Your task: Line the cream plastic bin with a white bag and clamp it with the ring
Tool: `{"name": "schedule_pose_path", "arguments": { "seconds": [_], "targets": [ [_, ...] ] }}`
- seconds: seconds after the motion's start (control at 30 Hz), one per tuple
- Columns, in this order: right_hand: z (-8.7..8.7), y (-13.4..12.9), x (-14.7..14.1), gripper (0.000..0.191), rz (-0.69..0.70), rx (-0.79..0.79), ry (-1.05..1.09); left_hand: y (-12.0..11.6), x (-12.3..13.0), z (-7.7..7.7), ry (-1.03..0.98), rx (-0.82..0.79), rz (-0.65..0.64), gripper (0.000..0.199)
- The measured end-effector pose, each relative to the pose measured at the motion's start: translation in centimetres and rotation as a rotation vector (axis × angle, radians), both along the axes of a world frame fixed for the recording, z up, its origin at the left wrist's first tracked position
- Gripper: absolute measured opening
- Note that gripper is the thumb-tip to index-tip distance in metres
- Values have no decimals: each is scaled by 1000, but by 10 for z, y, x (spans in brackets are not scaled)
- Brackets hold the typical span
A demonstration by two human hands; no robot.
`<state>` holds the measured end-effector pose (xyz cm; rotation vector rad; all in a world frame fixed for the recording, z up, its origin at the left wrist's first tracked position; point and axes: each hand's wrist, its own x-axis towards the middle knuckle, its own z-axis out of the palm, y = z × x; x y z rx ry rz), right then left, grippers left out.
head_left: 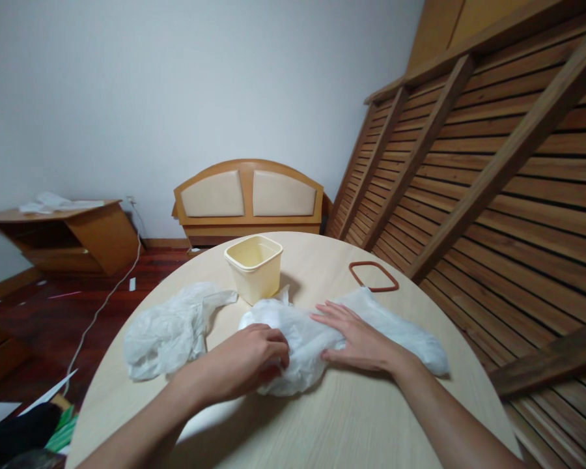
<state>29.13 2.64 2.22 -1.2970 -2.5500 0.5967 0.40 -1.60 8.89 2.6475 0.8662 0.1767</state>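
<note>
A crumpled white plastic bag (305,355) lies on the round table in front of me. My left hand (254,358) is at its left side, fingers curled in against the plastic; the fingertips are partly hidden. My right hand (354,339) rests on the bag's right part with fingers spread. Just beyond my right hand, a second white plastic bag (413,339), folded into a long shape, reaches to the right. Another crumpled white bag (168,332) sits left of my left hand. Behind the middle bag stands a pale yellow open plastic tub (256,277).
A brown square ring (388,288) lies at the right rear of the pale round table (361,423). Wooden slatted panels (469,228) lean along the right side. Farther back are a headboard (249,220) and a low wooden cabinet (100,238). A white cable (105,303) crosses the floor.
</note>
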Motion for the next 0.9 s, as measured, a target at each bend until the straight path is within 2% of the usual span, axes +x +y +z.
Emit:
{"name": "schedule_pose_path", "arguments": {
  "seconds": [0.1, 0.2, 0.27, 0.33, 0.4, 0.5, 0.63, 0.73, 0.83, 0.9],
  "targets": [
    [-8, 6, 4, 87, -37, -37, -47, 7, -2, -1, -74, 79, 24, 17],
    [-14, 11, 9, 85, -86, -38, -65, 8, -2, -2, -208, 198, 73, 24],
    [-16, 12, 11, 82, -111, -32, -69, 7, 1, -3, -242, 231, 37, 28],
    [-17, 12, 13, 81, -122, -27, -76, 4, 6, -5, -204, 216, -20, 26],
    [-18, 11, 15, 81, -123, -28, -86, 2, 11, -10, -127, 180, -53, 34],
    [-18, 12, 21, 82, -129, -42, -99, 1, 15, -19, -17, 118, -47, 52],
    [-18, 15, 32, 80, -160, -48, -128, 1, 17, -25, 47, 87, 5, 48],
    [-15, 17, 41, 69, -174, -16, -107, -1, 19, -21, 44, 97, 78, 49],
    [-12, 18, 44, 47, -155, 68, -57, -2, 20, -15, 41, 89, 93, 54],
    [-9, 18, 43, 35, -140, 144, -41, 0, 20, -13, 22, 98, 139, 48]
  ]
}}
